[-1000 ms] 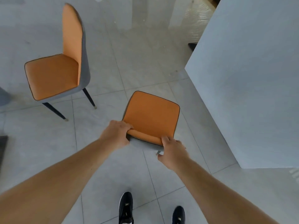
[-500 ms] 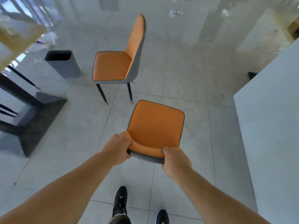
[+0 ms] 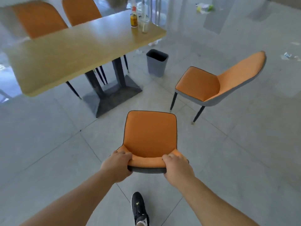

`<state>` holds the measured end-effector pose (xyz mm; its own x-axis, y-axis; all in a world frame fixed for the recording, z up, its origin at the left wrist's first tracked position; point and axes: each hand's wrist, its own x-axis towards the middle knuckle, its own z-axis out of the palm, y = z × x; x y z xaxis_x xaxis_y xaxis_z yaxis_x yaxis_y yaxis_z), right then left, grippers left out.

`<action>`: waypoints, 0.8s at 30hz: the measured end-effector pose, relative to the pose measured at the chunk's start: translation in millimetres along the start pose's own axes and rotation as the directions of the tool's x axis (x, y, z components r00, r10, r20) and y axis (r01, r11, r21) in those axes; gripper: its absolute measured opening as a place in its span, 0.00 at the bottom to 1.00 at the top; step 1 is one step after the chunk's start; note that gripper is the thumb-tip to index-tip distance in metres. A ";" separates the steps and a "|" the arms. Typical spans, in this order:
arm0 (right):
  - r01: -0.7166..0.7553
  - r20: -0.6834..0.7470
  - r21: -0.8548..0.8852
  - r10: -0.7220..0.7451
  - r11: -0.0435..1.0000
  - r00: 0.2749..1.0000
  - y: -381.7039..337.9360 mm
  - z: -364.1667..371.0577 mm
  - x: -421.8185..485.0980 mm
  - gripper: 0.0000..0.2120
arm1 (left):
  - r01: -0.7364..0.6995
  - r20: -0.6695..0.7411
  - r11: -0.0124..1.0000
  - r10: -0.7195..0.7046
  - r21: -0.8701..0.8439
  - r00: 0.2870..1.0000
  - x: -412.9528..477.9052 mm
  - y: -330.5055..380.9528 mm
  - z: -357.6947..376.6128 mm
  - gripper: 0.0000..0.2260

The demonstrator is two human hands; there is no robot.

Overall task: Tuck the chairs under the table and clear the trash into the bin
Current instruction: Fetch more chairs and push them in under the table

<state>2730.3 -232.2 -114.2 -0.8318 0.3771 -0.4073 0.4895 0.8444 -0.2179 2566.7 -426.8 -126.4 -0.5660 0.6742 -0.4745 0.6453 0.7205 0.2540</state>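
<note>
I hold an orange chair point(image 3: 150, 132) by the top of its backrest, its seat pointing away from me. My left hand point(image 3: 118, 165) grips the backrest's left corner and my right hand point(image 3: 176, 168) grips the right corner. The wooden table point(image 3: 68, 51) stands ahead to the left. A second orange chair point(image 3: 210, 85) stands free on the floor to the right. A grey bin point(image 3: 157, 62) sits by the table's right end. On the table stand a can point(image 3: 133, 20) and a clear cup point(image 3: 144, 24). Scraps of trash point(image 3: 204, 8) lie on the far floor.
Two more orange chairs point(image 3: 39, 17) stand at the table's far side. The table's dark pedestal base point(image 3: 112, 93) spreads over the floor in front of me. More litter point(image 3: 289, 56) lies at the right edge. My black shoe point(image 3: 139, 207) is below the chair.
The view has swung left with the chair in both hands: the white wall has left the frame, and the table, bin and far chairs have come into view.
</note>
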 end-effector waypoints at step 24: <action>0.470 0.173 -0.250 -0.438 0.847 0.882 -139.2 -130.0 359.2 0.14 | 0.431 -0.115 0.854 -0.478 -0.290 0.871 153.5 -155.4 -116.7 0.11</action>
<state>2329.4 -164.8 -114.8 -0.9030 -0.1033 -0.4170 -0.0416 0.9871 -0.1544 2319.6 -416.3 -140.4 -0.8604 0.2609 -0.4378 0.1586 0.9535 0.2565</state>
